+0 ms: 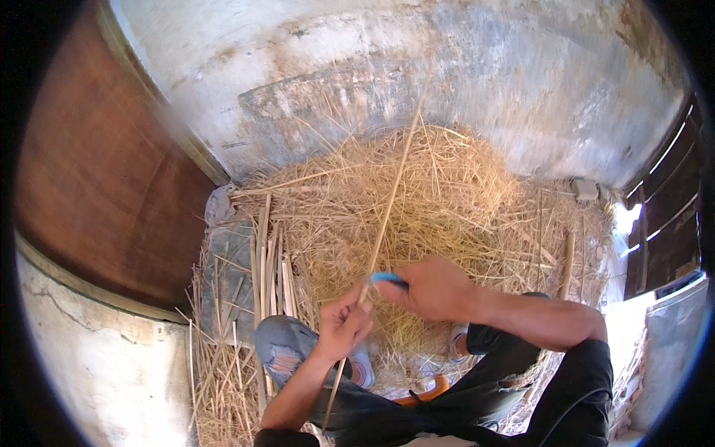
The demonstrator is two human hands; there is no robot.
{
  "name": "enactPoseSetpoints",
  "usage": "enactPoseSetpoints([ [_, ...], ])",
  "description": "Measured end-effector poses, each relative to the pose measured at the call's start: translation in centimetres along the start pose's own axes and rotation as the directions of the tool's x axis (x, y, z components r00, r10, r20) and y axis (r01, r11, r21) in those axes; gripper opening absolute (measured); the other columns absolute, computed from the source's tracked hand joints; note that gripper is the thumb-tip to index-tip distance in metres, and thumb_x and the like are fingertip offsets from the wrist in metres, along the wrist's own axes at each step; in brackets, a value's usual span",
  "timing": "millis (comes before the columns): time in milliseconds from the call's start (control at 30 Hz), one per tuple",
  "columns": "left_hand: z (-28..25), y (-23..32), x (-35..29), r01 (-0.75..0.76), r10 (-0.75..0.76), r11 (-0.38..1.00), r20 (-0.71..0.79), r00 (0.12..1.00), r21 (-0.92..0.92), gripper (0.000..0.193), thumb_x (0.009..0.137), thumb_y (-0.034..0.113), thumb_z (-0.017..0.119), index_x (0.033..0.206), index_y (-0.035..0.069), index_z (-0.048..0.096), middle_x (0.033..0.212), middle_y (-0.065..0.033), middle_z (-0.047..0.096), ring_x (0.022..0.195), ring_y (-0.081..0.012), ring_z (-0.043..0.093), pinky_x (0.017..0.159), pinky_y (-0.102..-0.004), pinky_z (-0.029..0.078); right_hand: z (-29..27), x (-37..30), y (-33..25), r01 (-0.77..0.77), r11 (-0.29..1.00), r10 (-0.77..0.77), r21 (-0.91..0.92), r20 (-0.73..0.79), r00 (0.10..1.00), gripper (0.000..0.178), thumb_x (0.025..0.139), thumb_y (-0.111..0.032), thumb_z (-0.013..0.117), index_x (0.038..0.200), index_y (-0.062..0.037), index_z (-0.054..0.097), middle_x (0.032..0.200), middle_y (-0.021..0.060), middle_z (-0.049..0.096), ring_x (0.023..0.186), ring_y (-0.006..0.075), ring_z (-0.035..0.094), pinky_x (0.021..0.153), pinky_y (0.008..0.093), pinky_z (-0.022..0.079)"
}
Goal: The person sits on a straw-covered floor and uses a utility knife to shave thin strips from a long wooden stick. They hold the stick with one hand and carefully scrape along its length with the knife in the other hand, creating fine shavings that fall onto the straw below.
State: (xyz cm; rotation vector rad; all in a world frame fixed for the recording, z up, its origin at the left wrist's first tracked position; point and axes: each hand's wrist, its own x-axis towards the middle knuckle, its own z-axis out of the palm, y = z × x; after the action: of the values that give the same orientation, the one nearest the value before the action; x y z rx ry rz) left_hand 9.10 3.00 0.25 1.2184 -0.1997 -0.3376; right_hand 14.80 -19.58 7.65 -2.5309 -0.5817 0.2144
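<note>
We see the L hand [344, 325] w/ its fingers curled nearly closed; thumb and fingers pinch a long strip [393, 201], pale yellow-brown and thin. The strip is in front of the body: it stands slanted, low end b/w the legs, upper end leaning away to the R, in front of the wall [357, 59].

The R hand [438, 289] is just beside, back side up. Its fingers are folded tight round a blue tool [388, 278], light blue w/ a dark part next to the hand. The tool meets the strip, or is very near to it, right above the L fingers; we cannot tell if it touches, nor exactly which kind of tool it is.

Under and beyond the hands we see a big straw heap [454, 179] against the wall. To the L of it, approx. parallel, lie several cut strips [262, 261], partly over a grey slab [229, 257]. B/w the legs, in torn jeans [287, 346], there is an orange curved thing [438, 386], partly hidden. On the far L is a brown panel [104, 171]; on the R, dark slats [670, 208] w/ bright light in the gaps.
</note>
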Motion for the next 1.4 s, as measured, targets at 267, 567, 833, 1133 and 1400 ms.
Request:
enactPoseSetpoints([
  [267,0.2,0.7,-0.3,0.037,-0.039,0.999,-0.065,0.997,-0.026,0.053,0.106,0.007,0.051,0.158,0.005,0.041,0.056,0.0072,0.036,0.044,-0.0026,0.029,0.043,-0.0225,0.024,0.6,-0.1,-0.6,0.012,0.999,-0.011,0.040,-0.017,1.000,0.058,0.102,-0.060,0.050,0.087,-0.0081,0.071,0.072,0.0221,0.067,0.072,0.0448,0.068,0.067,0.0545,0.054],
  [567,-0.4,0.6,-0.4,0.089,-0.090,0.984,-0.002,0.996,-0.151,0.054,0.105,0.009,0.054,0.156,0.002,0.041,0.062,0.0069,0.039,0.046,-0.0028,0.028,0.045,-0.0216,0.024,0.7,-0.4,-1.1,-0.030,0.997,0.024,0.077,0.082,0.996,0.052,0.102,-0.056,0.051,0.096,-0.0092,0.073,0.076,0.0229,0.068,0.074,0.0447,0.069,0.067,0.0529,0.055],
  [833,-0.5,1.1,-1.0,0.131,-0.093,0.956,0.151,0.984,-0.263,0.057,0.106,0.021,0.054,0.156,-0.001,0.038,0.063,0.0064,0.033,0.047,-0.0043,0.029,0.044,-0.0217,0.025,-0.9,1.0,0.8,0.056,0.811,0.043,0.582,-0.154,0.987,0.041,0.102,-0.043,0.063,0.099,-0.0031,0.070,0.069,0.0083,0.063,0.064,0.0171,0.060,0.062,0.0356,0.048],
  [1133,0.7,-1.2,-0.5,0.262,-0.170,0.929,0.328,0.929,-0.260,0.055,0.112,0.034,0.041,0.156,0.000,0.037,0.064,0.0042,0.038,0.047,-0.0069,0.036,0.046,-0.0214,0.031,-0.4,0.8,1.2,-0.020,0.844,0.137,0.535,-0.180,0.974,0.032,0.093,-0.033,0.081,0.091,-0.0063,0.063,0.065,-0.0066,0.046,0.060,0.0046,0.040,0.052,0.0282,0.033],
  [1400,1.0,-1.9,-0.1,0.152,-0.144,0.988,0.219,0.965,-0.020,0.054,0.114,0.035,0.037,0.159,0.005,0.032,0.066,-0.0011,0.047,0.045,-0.0083,0.040,0.045,-0.0234,0.036,0.0,0.8,1.3,-0.066,0.914,0.106,0.400,-0.079,0.991,0.036,0.097,-0.036,0.075,0.086,-0.0029,0.063,0.063,0.0012,0.049,0.058,0.0115,0.045,0.053,0.0338,0.038],
])
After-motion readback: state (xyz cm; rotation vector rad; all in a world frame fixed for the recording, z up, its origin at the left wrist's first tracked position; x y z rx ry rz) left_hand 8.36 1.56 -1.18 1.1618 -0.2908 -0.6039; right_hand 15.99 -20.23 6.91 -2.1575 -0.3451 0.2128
